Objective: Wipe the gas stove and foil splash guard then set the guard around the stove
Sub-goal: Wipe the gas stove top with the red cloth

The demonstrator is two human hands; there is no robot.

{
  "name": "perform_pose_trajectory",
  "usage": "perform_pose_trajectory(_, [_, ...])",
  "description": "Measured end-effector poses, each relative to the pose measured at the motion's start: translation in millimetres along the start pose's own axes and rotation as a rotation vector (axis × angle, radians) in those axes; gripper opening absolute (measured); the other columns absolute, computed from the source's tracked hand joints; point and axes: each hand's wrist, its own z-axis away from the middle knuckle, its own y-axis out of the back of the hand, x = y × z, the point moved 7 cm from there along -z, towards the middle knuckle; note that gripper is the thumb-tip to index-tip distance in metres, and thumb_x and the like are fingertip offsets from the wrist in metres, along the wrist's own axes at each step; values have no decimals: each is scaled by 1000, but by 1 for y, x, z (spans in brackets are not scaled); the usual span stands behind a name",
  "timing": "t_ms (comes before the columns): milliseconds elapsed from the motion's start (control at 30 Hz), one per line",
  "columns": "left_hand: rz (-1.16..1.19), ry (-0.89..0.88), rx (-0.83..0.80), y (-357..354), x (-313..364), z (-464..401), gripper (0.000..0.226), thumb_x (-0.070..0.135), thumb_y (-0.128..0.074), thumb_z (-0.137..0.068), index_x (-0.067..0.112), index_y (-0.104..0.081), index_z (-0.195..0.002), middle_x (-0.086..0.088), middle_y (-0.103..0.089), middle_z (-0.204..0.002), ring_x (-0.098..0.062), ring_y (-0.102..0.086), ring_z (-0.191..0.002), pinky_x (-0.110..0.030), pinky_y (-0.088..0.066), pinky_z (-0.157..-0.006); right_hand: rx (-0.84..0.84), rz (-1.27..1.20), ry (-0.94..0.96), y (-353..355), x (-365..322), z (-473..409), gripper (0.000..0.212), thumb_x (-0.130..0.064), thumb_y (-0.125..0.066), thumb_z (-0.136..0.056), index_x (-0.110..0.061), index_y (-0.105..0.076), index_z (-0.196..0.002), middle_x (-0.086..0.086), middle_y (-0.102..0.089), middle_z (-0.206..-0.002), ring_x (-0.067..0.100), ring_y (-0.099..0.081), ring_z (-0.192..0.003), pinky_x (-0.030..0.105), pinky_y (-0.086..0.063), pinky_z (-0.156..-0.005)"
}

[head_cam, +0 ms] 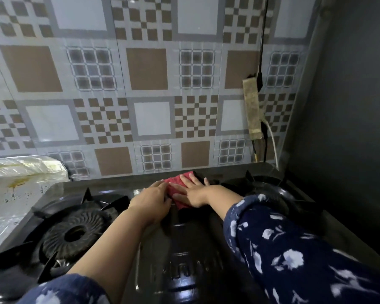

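A red cloth [177, 182] is lying at the back middle of the black stove [184, 249], between the burners, its long axis running front to back. The right hand [192, 193] is pressing it flat, grip released. The left hand [154, 198] is touching its left edge, and I cannot tell its grip.

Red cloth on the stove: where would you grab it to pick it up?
Probably the near end of the red cloth, pinched from above, coming from the front. It lies flat on the stove, and the left hand and right hand cover its middle, so only its ends stick out.
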Motion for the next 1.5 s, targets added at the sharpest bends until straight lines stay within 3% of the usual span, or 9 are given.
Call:
perform_pose_trajectory(167, [-62, -9, 37, -2, -3, -25, 60, 34, -41, -96, 23, -20, -150, 4, -16, -159, -15, -20, -146, -37, -12, -119, -110, 167, 142, 17, 18, -32, 63, -59, -17, -95, -41, 17, -145, -4, 26, -156, 23, 25, -143, 59, 8, -114])
perform_pose_trajectory(333, [-102, -19, 26, -7, 8, -45, 59, 42, -38, -97, 23, -21, -150, 6, -14, -160, -14, -18, -146, -36, -9, -119, -142, 149, 197, 28, 47, -55, 71, -63, -26, -93, -42, 18, -145, -4, 27, -156, 22, 26, -143, 59, 10, -114])
perform_pose_trajectory(667, [-107, -107, -1, -20, 52, -73, 64, 44, -41, -96, 23, -17, -151, 7, -9, -160, -13, -12, -147, -39, -4, -119, -213, 89, 15, 42, 136, -43, 77, -62, -34, -91, -43, 16, -146, -1, 10, -161, 28, 4, -148, 48, -3, -116])
perform_pose_trajectory(867, [-103, -106, -19, -25, 58, -78, 63, 45, -40, -96, 26, -15, -151, 7, -5, -160, -15, -7, -147, -38, -2, -118, -287, -3, -112, 44, 189, -23, 76, -56, -38, -93, -40, 14, -146, 0, 11, -160, 26, 4, -148, 45, -6, -117])
perform_pose_trajectory(967, [-107, -121, 0, -22, 57, -80, 63, 45, -39, -96, 26, -15, -151, 6, -5, -161, -13, -7, -147, -36, 0, -118, -301, -84, -136, 46, 190, -25, 75, -50, -41, -96, -37, 10, -148, 1, 11, -160, 25, 4, -148, 44, -7, -116])
perform_pose_trajectory(1133, [-85, -118, -2, -17, 52, -82, 63, 44, -38, -97, 26, -11, -152, 5, -6, -161, -13, -7, -147, -37, 0, -119, -312, -86, -232, 44, 180, -28, 79, -63, -33, -92, -33, 13, -149, 4, 16, -159, 28, 6, -147, 47, -7, -116])
perform_pose_trajectory(1333, [-140, -43, -53, -19, 29, -80, 63, 45, -38, -97, 26, -13, -151, 5, -6, -161, -16, -8, -148, -41, -3, -120, -285, -130, -304, 35, 138, -49, 76, -64, -26, -93, -31, 16, -148, 5, 17, -159, 34, 1, -147, 53, -10, -117])
perform_pose_trajectory(1500, [-166, 45, -99, -20, -5, -68, 62, 45, -39, -96, 23, -19, -151, 3, -9, -161, -16, -10, -148, -45, -6, -119, -124, -79, -269, 29, 73, -53, 70, -70, -24, -89, -43, 6, -147, 1, 17, -159, 40, 20, -143, 70, 4, -109])
